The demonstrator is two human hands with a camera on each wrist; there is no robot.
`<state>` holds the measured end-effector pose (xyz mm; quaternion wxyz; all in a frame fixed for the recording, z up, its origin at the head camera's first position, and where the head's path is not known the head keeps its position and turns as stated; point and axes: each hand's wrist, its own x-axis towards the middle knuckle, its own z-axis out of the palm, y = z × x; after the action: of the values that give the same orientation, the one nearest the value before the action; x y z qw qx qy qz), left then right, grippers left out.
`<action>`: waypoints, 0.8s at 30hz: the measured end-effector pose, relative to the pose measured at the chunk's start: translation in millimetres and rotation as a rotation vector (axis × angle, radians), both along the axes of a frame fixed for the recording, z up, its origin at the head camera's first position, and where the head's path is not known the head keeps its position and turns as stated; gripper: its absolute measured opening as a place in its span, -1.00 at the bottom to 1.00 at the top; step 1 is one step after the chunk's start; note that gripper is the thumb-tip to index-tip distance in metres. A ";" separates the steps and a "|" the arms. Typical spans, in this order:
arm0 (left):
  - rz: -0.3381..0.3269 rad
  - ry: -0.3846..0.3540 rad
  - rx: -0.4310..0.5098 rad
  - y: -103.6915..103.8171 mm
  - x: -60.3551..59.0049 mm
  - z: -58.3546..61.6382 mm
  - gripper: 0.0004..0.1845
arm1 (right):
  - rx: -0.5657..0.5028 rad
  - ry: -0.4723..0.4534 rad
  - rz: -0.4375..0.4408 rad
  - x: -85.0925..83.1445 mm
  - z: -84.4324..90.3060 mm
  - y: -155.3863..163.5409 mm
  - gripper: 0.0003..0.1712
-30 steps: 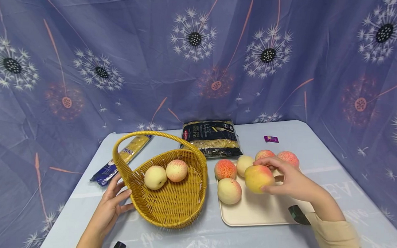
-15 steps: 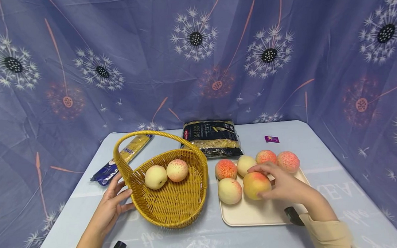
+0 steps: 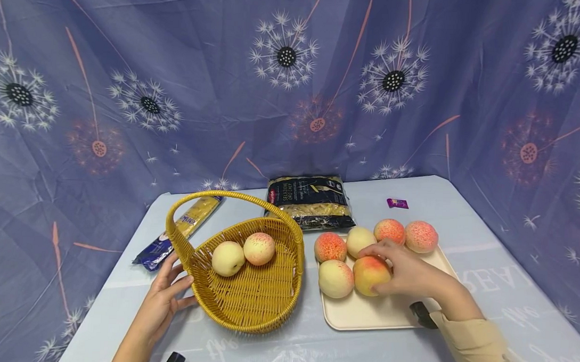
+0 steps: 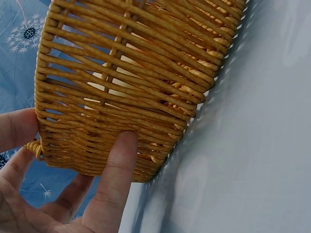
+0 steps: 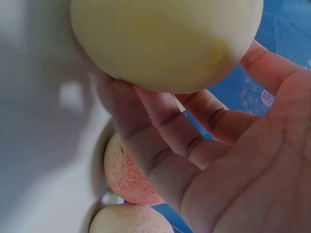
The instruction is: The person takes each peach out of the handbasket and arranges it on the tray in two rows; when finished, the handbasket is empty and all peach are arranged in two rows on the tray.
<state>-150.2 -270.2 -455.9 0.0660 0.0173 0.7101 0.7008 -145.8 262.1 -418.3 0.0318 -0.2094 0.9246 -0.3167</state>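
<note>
A yellow-and-red peach [image 3: 371, 275] is in my right hand [image 3: 404, 273], low at the cream tray [image 3: 362, 323]. Its pale underside fills the top of the right wrist view, with the fingers and thumb curled about it. Beside it lie a pale peach [image 3: 336, 279], a whitish one [image 3: 360, 242] and a speckled orange-red one [image 3: 330, 247]. My left hand [image 3: 162, 303] rests against the left side of the yellow wicker basket [image 3: 249, 313]; in the left wrist view one finger [image 4: 116, 170] presses its woven outer wall. The basket holds a pale fruit [image 3: 227, 258] and a speckled peach [image 3: 259, 249].
A dark pasta bag [image 3: 313, 203] lies behind the basket. To its left is a blue-and-yellow pasta packet [image 3: 193, 217]. Two reddish peaches, a nearer one [image 3: 389, 232] and a farther one [image 3: 421, 236], sit at the tray's back. A small purple packet [image 3: 397, 203] lies beyond.
My right hand has lowered the yellow-and-red peach and shifted it slightly left, down to the tray beside the pale peach. The left hand and basket have stayed in place.
</note>
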 end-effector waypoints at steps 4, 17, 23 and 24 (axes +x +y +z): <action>0.003 -0.003 -0.005 0.1 -0.3 0.2 -0.29 | 0.007 -0.021 0.000 0.3 -1.3 -2.3 -0.21; 0.002 -0.005 -0.013 -0.9 -0.3 -0.4 -0.28 | -0.104 -0.098 -0.002 -1.5 -10.3 4.0 -0.21; 0.004 -0.002 -0.011 -0.3 0.6 -0.9 -0.27 | -0.196 -0.172 0.017 0.1 -14.8 8.2 -0.22; 0.006 -0.002 -0.010 -0.3 0.6 -0.9 -0.27 | -0.201 -0.175 0.019 0.3 -15.5 9.1 -0.22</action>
<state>-149.6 -270.5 -456.8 0.0650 0.0141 0.7136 0.6974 -145.5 271.2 -433.8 0.0940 -0.1918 0.8798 -0.4246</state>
